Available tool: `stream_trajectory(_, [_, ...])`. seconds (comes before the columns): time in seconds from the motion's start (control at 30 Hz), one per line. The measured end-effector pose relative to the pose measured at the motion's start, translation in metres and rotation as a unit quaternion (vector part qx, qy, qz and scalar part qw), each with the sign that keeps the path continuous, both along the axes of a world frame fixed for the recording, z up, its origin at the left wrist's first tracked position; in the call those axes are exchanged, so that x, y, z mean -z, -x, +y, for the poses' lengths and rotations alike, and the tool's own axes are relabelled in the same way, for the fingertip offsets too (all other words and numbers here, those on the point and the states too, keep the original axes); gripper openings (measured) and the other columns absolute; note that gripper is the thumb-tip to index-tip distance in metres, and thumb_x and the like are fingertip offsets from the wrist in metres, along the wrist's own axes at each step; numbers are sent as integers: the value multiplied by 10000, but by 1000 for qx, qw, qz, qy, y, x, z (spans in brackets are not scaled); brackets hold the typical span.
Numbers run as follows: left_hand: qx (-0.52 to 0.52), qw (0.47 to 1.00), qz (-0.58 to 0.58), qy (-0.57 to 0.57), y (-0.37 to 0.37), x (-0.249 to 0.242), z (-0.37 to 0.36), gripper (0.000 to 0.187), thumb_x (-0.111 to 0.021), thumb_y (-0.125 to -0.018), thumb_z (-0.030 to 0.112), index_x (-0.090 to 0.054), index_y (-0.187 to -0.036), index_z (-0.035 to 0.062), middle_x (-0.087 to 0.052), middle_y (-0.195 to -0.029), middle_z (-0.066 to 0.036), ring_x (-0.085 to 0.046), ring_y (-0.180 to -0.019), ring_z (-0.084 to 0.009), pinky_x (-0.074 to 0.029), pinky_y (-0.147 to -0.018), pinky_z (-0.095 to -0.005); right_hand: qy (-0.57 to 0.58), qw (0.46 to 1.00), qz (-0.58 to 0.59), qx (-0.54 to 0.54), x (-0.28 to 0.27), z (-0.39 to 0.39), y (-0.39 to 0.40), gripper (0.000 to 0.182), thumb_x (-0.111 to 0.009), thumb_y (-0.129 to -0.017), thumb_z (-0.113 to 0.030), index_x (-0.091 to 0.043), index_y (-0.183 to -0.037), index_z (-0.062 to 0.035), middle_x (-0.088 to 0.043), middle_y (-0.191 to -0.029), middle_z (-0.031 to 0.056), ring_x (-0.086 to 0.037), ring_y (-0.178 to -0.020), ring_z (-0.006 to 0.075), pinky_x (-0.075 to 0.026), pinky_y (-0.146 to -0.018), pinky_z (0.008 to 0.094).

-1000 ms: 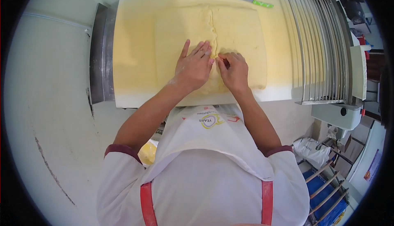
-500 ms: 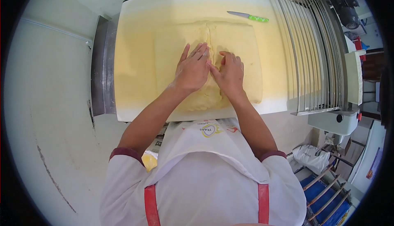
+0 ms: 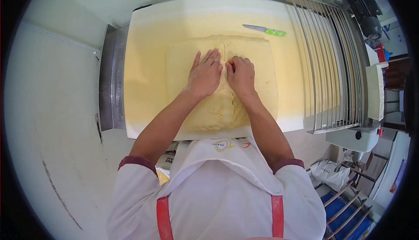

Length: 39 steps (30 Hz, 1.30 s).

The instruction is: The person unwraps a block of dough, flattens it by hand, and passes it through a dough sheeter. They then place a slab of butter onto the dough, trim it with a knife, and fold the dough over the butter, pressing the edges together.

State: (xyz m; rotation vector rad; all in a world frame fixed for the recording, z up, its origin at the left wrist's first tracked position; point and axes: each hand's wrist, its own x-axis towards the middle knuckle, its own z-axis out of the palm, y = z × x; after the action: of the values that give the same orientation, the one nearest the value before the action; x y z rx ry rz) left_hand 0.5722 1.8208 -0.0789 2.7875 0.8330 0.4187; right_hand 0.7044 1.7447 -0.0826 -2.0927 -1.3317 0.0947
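A large folded slab of pale yellow dough lies on the white, flour-yellowed work surface. A seam runs down its middle, lumpy and uneven at the near end. My left hand rests flat on the dough just left of the seam, its fingers stretched forward and its thumb apart. My right hand is at the right side of the seam, fingers curled and thumb and forefinger pinching the dough edge. The fingertips of both hands are close together across the seam.
A knife with a green handle lies beyond the dough at the right. A metal wire rack covers the right end of the table. A steel ledge borders the left end. A dark motor stands at the far right.
My right hand's fingers have curled in and closed at the seam. My left hand stays flat on the dough. The whole scene sits slightly lower in view.
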Motion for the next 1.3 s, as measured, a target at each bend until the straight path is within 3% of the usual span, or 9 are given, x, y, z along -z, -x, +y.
stream_trajectory(0.2, [13,993,12,114,-4,-29,17,420,-349,-1010,240,-501,-1323,5,-483,-1399,-132,-404,-1340,-245,-194,-1159,-464,9,994,110,-19,-16,-1,-7,145,-660,-822,-186,-610,-858,-55,-619,-793,119,-568,-824,318,-426,-778,432])
stream_trajectory(0.4, [23,997,1,80,-16,-14,34,387,-405,-987,222,-535,-1276,-2,-495,-1382,-131,-438,-1305,-239,-238,-1145,-446,20,1000,1,-13,2,24,-15,185,-699,-802,-202,-613,-873,-55,-619,-795,114,-570,-815,317,-430,-763,439])
stream_trajectory(0.5, [35,992,2,118,-15,-31,46,353,-434,-975,205,-566,-1239,11,-528,-1344,-121,-474,-1268,-242,-256,-1136,-447,16,996,83,-19,-7,22,-19,157,-671,-815,-190,-607,-848,-51,-622,-779,121,-574,-799,323,-434,-762,443])
stream_trajectory(0.77, [58,989,-41,127,-25,-15,68,285,-500,-940,181,-623,-1148,29,-606,-1233,-103,-508,-1225,-232,-291,-1114,-445,21,1000,9,13,0,48,-27,163,-663,-816,-192,-620,-844,-38,-624,-724,129,-583,-768,321,-440,-778,436])
stream_trajectory(0.9, [14,981,-147,127,-12,-28,80,207,-560,-912,134,-660,-1072,50,-643,-1156,-100,-556,-1153,-261,-388,-1032,-405,31,991,123,31,-15,50,-28,168,-641,-829,-204,-627,-845,-37,-627,-732,137,-584,-783,321,-439,-789,436])
stream_trajectory(0.97, [-50,960,-214,173,-5,-29,85,168,-586,-909,125,-676,-1034,59,-666,-1110,-88,-588,-1102,-268,-437,-976,-379,17,998,54,17,-10,62,-29,153,-646,-827,-186,-632,-850,-35,-627,-736,133,-583,-780,320,-439,-788,435])
stream_trajectory(1.1, [-91,958,-213,168,7,-34,90,133,-616,-892,108,-686,-994,60,-683,-1064,-75,-607,-1063,-244,-472,-919,-336,50,998,27,9,1,74,-33,176,-670,-822,-192,-649,-882,-28,-627,-742,121,-583,-788,311,-440,-787,429])
stream_trajectory(1.2, [-114,952,-213,187,18,-31,100,129,-615,-896,110,-686,-994,67,-684,-1065,-67,-608,-1058,-228,-469,-920,-330,54,986,156,3,-11,71,-37,168,-639,-846,-189,-641,-855,-21,-642,-775,125,-594,-812,298,-441,-794,418])
stream_trajectory(1.3, [-128,947,-215,202,21,-33,107,130,-618,-898,120,-689,-998,76,-687,-1059,-67,-611,-1049,-214,-471,-906,-326,58,995,74,18,-26,86,-36,161,-605,-865,-182,-642,-846,-26,-659,-812,135,-609,-847,300,-444,-807,406])
